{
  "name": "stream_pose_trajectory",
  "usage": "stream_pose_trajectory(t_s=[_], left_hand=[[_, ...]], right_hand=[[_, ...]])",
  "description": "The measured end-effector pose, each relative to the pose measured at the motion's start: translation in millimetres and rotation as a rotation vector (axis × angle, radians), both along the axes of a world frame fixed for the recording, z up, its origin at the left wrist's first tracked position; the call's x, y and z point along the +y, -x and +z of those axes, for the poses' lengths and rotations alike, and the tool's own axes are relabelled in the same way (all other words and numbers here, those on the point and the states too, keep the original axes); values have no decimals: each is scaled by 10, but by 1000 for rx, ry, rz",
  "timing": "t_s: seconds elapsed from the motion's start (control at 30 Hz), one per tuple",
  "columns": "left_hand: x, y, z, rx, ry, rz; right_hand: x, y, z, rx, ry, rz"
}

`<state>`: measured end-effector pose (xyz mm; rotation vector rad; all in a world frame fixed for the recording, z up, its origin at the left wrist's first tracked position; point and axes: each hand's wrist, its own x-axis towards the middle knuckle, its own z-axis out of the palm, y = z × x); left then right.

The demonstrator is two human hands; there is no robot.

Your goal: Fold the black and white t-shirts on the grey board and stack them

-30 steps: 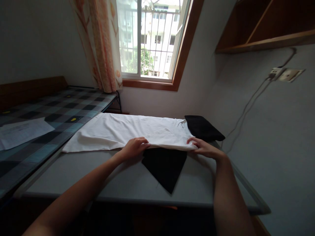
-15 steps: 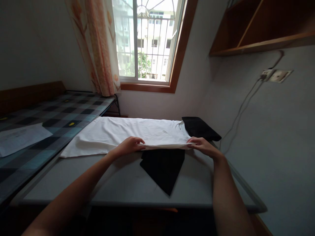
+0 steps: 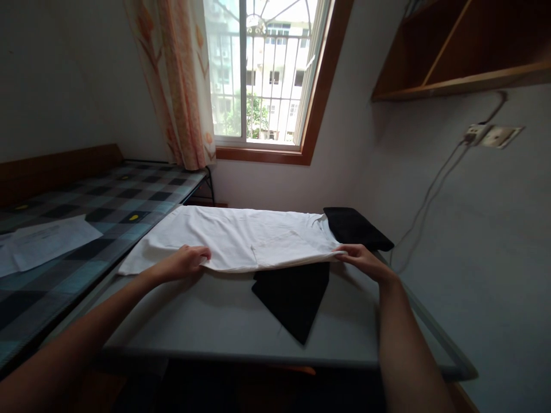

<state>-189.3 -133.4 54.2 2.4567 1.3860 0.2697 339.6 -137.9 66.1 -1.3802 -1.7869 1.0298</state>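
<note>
A white T-shirt with black sleeves lies across the table, its neckline to the right. My left hand pinches the near edge of the white cloth, left of the middle. At the collar end, my right hand grips the same edge between thumb and fingers. One black sleeve points toward me from under the near edge. The other black sleeve lies at the far right. A creased flap of white cloth shows between my hands.
The pale table stands beside a bed with a checked cover, where papers lie. Ahead are a curtain and a barred window. A wooden shelf and a wall socket with a cord are on the right.
My left hand has moved left along the shirt's near edge and taken hold farther down. The right hand keeps its hold at the collar end. More of the creased white flap shows.
</note>
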Motion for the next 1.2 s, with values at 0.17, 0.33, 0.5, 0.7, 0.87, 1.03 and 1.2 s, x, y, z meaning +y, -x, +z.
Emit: stream_pose_trajectory(t_s=[0.17, 0.33, 0.5, 0.7, 0.87, 1.03, 1.2], left_hand=[[-53, 201, 60, 221, -137, 86], [-214, 235, -86, 262, -367, 147], [-324, 339, -237, 203, -395, 138], [-318, 650, -148, 136, -260, 207], [-321, 893, -149, 60, -88, 277], [-315, 963, -69, 14, -81, 477], [-181, 1086, 108, -124, -70, 582]], right_hand=[[10, -12, -56, 23, 14, 1], [42, -28, -116, 52, 13, 6], [51, -37, -129, 50, 24, 7], [43, -17, -109, 39, 13, -12], [23, 40, -72, 67, 4, -41], [36, 88, -71, 93, -8, -80], [77, 111, -102, 71, -97, -176]])
